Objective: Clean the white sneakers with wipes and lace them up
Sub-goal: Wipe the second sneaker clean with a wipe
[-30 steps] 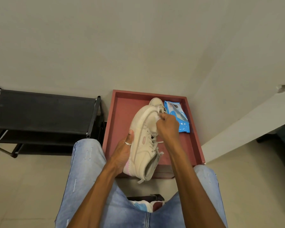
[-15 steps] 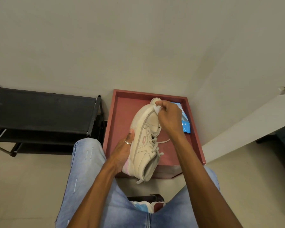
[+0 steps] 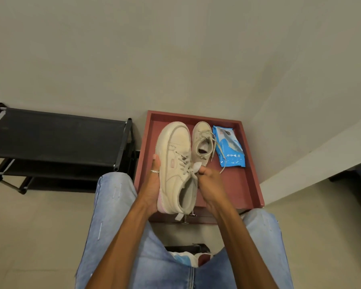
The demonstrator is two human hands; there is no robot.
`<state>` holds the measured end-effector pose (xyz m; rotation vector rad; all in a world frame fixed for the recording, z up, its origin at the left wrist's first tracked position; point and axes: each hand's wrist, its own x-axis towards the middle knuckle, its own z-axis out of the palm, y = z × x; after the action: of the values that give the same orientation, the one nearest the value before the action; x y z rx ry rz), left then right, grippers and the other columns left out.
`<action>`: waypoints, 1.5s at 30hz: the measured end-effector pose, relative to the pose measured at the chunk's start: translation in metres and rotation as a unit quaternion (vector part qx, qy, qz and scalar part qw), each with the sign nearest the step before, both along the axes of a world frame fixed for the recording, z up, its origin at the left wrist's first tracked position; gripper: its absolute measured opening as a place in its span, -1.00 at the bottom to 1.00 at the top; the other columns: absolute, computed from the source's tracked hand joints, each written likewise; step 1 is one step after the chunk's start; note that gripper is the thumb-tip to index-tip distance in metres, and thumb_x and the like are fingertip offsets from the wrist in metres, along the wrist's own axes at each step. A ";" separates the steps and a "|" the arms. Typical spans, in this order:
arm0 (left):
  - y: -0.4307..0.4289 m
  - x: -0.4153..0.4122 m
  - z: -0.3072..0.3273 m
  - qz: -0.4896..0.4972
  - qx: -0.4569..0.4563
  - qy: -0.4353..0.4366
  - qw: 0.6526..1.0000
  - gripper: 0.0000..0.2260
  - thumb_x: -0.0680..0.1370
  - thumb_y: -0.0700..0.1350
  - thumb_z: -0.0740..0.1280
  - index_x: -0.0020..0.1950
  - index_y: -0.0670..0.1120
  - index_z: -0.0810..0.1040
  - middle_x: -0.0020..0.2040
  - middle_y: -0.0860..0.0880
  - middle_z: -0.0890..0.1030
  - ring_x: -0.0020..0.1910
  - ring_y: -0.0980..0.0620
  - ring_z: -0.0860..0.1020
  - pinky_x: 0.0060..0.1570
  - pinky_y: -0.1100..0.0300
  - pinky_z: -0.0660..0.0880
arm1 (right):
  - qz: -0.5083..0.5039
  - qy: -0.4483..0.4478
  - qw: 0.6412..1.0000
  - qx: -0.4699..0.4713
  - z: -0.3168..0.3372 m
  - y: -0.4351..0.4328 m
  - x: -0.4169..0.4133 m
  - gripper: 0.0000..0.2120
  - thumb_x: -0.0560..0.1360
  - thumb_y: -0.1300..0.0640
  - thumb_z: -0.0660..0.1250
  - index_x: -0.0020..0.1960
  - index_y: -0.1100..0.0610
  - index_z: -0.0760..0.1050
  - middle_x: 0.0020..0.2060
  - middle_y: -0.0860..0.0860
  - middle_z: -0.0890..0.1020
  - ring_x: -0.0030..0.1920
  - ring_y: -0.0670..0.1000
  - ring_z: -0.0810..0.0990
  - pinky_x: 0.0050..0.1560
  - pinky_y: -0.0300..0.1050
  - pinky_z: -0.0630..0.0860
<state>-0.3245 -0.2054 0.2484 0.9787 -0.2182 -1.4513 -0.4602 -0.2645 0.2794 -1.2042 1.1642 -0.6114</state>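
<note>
- The held sneaker (image 3: 175, 163) hangs above the near-left part of the red tray (image 3: 236, 188), clear of its floor. It lies on its side with the toe toward the tray's far edge.
- Left hand (image 3: 152, 184): the grip is cupped round the sole side at the heel half and bears the shoe alone.
- Right hand (image 3: 211, 182): the grip pinches a white wipe (image 3: 196, 166) against the tongue, right at the laces (image 3: 184, 163).
- The second sneaker (image 3: 202, 142) stands upright at the tray's far middle, just beside the held one. Its laces are slack.
- The wipes pack (image 3: 229, 149) lies flat at the tray's far right.
- A black shoe rack (image 3: 56, 134) stands left of the tray.
- Risk, as judged: support sits only at the heel, so firm wiping pressure may swing the toe down onto the second sneaker.
- Risk, as judged: the wipe may snag or shred on the laces, leaving dirt beneath them.
</note>
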 end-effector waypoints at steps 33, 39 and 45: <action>-0.014 0.014 -0.019 0.205 0.006 0.187 0.961 -0.26 0.49 0.55 0.01 0.37 0.10 0.58 0.30 -0.12 0.65 0.30 -0.23 0.57 0.28 -0.20 0.50 | -0.009 0.002 0.999 0.036 -0.017 0.079 -0.009 -0.69 0.51 0.34 0.35 0.13 0.02 0.67 0.00 -0.06 0.72 0.05 -0.10 0.67 0.12 -0.16 0.58; -0.014 0.019 -0.022 0.219 -0.015 0.187 0.957 -0.28 0.53 0.51 0.03 0.42 0.07 0.54 0.33 -0.11 0.63 0.30 -0.20 0.58 0.30 -0.18 0.50 | -0.088 -0.034 0.994 0.047 0.003 0.055 -0.027 -0.74 0.51 0.33 0.35 0.13 0.11 0.65 -0.08 0.05 0.73 -0.19 -0.01 0.60 -0.16 -0.14 0.50; -0.015 0.018 -0.032 0.172 -0.035 0.166 0.970 -0.23 0.46 0.48 0.28 0.51 0.01 0.47 0.48 -0.13 0.48 0.43 -0.18 0.48 0.44 -0.19 0.39 | -0.132 -0.019 0.988 -0.084 0.024 0.026 -0.032 -0.76 0.55 0.22 0.34 0.13 -0.03 0.63 -0.01 -0.02 0.69 -0.11 -0.09 0.61 -0.18 -0.22 0.53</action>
<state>-0.3068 -0.2208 0.2163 0.6631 0.1389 -1.2533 -0.4923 -0.2381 0.3037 -1.1818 1.2698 -0.9436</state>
